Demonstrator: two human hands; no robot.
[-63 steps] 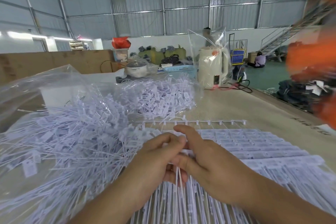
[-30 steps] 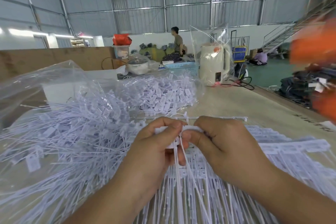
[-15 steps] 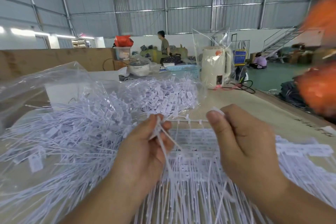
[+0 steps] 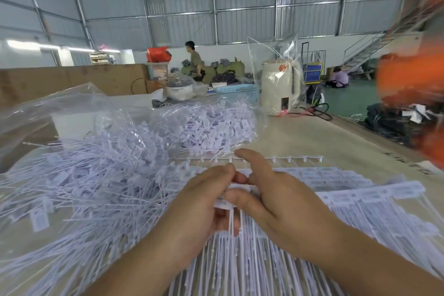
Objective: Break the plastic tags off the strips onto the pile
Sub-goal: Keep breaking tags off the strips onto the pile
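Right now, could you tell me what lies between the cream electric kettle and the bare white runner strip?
In the head view, only bare beige tabletop lies between the cream electric kettle and the bare white runner strip.

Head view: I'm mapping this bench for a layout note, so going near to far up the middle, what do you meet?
Strips → left hand and right hand → bare runner → bagged tags → blue basket

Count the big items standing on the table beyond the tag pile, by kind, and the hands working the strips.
Cream electric kettle: 1
White rice cooker: 1
Blue plastic basket: 1
Clear tub with an orange bag on top: 1
Hands at the tag strips: 2, left hand and right hand, each with a grip on a tag
Total: 6
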